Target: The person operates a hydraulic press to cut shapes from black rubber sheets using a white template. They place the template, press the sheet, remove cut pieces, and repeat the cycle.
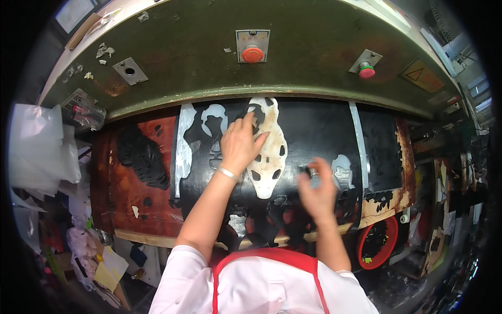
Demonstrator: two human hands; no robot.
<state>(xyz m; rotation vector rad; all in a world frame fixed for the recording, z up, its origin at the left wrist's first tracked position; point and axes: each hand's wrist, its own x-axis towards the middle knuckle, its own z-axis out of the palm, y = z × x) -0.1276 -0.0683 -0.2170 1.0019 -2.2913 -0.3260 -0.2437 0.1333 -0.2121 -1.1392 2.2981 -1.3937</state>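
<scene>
Plate (272, 137), white, partly under the left hand (239, 146), mostly to its right, thumb spread.

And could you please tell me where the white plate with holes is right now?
In the head view, the white plate lies near the middle on the black sheet, with the left hand over its left edge and the right hand to its right.

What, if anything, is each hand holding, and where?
Left hand lies on the cream template, upper left; grip unclear. Right hand seems to pinch a small dark piece; blur hides which part.
</scene>
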